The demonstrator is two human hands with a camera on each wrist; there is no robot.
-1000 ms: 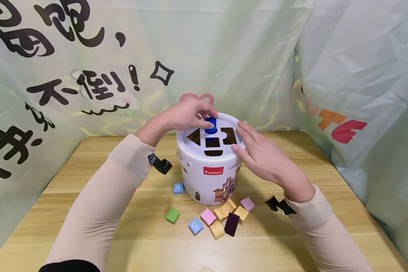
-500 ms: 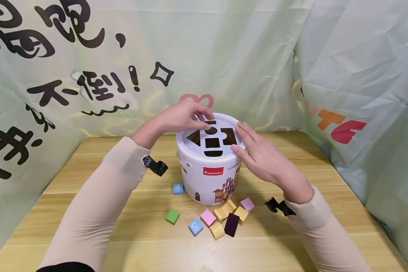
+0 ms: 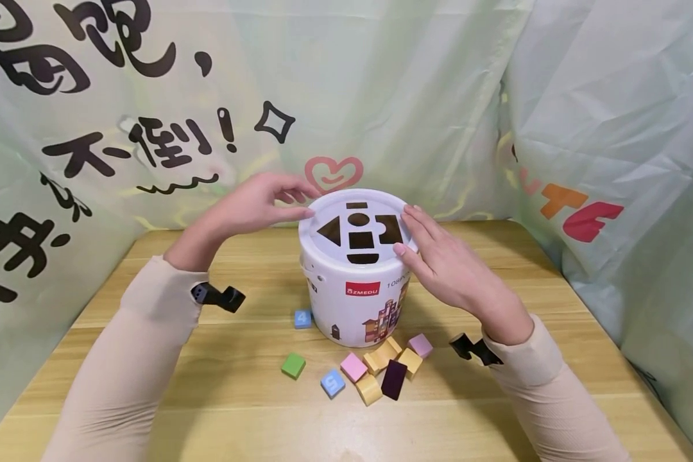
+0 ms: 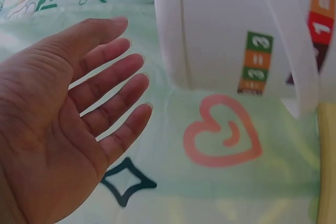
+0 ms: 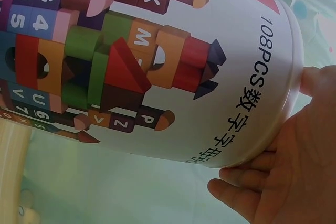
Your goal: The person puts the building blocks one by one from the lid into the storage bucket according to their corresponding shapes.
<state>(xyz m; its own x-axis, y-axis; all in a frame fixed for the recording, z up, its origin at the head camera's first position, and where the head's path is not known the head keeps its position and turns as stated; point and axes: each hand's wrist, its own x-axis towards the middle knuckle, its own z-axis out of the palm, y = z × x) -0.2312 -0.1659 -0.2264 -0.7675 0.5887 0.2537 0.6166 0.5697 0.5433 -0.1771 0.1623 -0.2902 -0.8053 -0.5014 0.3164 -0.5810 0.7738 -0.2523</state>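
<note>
A white bucket [image 3: 346,308] with a lid [image 3: 335,204] of shaped holes stands upright on the table. Its printed side [image 5: 220,19] fills much of the right wrist view. My right hand [image 3: 447,266] rests on the lid's right rim, fingers extended. In the right wrist view, the fingers [image 5: 241,187] reach past the rim. My left hand [image 3: 254,202] is at the lid's left edge, with its fingers loosely bent and nothing in them. The left wrist view shows this hand [image 4: 68,108] apart from the bucket wall [image 4: 210,30], palm in sight.
Before the bucket lie a green block [image 3: 293,366], a blue block marked 5 [image 3: 332,383], a pink block [image 3: 354,367], a dark block [image 3: 394,379] and several yellowish ones. Another blue block [image 3: 303,319] sits left of the bucket. A printed cloth [image 3: 416,96] hangs behind the wooden table [image 3: 237,391].
A blue cylinder in my left hand over the round hole has gone out of sight into the bucket. My left hand has then drawn back to the left. The right hand has stayed put.
</note>
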